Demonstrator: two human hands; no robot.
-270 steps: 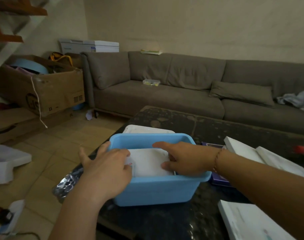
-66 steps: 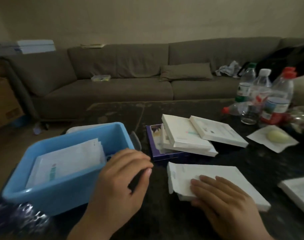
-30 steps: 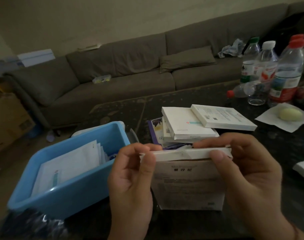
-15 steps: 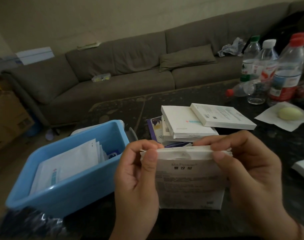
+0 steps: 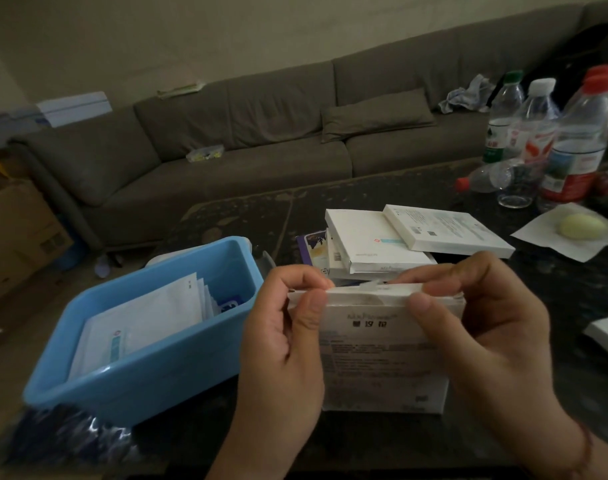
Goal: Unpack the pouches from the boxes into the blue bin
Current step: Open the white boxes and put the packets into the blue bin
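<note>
A flat white box [image 5: 382, 355] stands upright on its edge in front of me. My left hand [image 5: 285, 344] pinches its top left corner, and my right hand [image 5: 492, 327] grips the top right edge with thumb and fingers. A clear seal tab [image 5: 371, 287] sticks up from the top flap between the hands. To the left stands the blue bin [image 5: 150, 375], holding several white pouches [image 5: 143, 323]. Behind the held box lies a stack of white boxes [image 5: 375, 244].
Water bottles [image 5: 579, 140] stand at the back right of the dark table, beside a napkin with a yellow object [image 5: 581, 226]. Another white box [image 5: 607, 334] lies at the right edge. A grey sofa [image 5: 226, 140] runs behind; cardboard boxes [image 5: 15, 230] sit left.
Since 2.2 s ago the box was lifted from lying flat to standing upright. Over the last second both hands kept their hold on its top edge, and the seal tab has lifted slightly.
</note>
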